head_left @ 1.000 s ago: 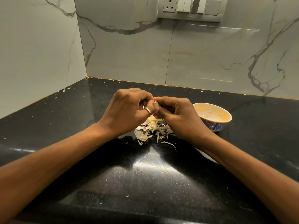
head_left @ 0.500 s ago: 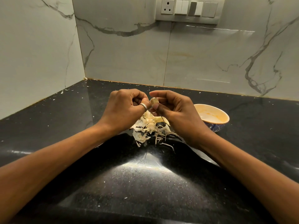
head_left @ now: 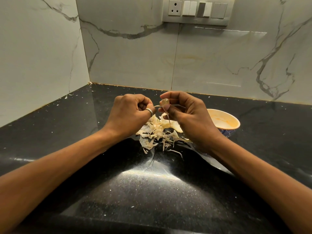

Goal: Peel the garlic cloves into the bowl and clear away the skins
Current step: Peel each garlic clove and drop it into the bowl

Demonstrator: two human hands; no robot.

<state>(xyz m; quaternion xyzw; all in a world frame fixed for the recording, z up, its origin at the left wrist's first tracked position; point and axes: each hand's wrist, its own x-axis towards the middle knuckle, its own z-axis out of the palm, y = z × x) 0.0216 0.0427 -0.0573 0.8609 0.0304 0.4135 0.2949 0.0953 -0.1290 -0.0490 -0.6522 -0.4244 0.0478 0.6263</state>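
- Right hand [head_left: 187,115] pinches a garlic clove [head_left: 165,102] above the skin pile [head_left: 158,132]; left hand [head_left: 131,114], curled, pinches its skin strip [head_left: 157,106].
- Risk: the strip may tear short (papery), or the clove may drop short of the bowl [head_left: 226,115].

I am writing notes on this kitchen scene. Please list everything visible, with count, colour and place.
garlic clove: one, pale tan, above the skins
skin strip: one, pale, running from the clove to the left hand
pile of skins: one heap, cream, on the counter below the hands
bowl: one, cream-orange inside, blue-patterned outside, right of the pile
counter: one, speckled black
switch panel: one, grey-white, on the marble wall
ring: one, silver, on the left hand
left hand: pinches the skin strip
right hand: holds the garlic clove
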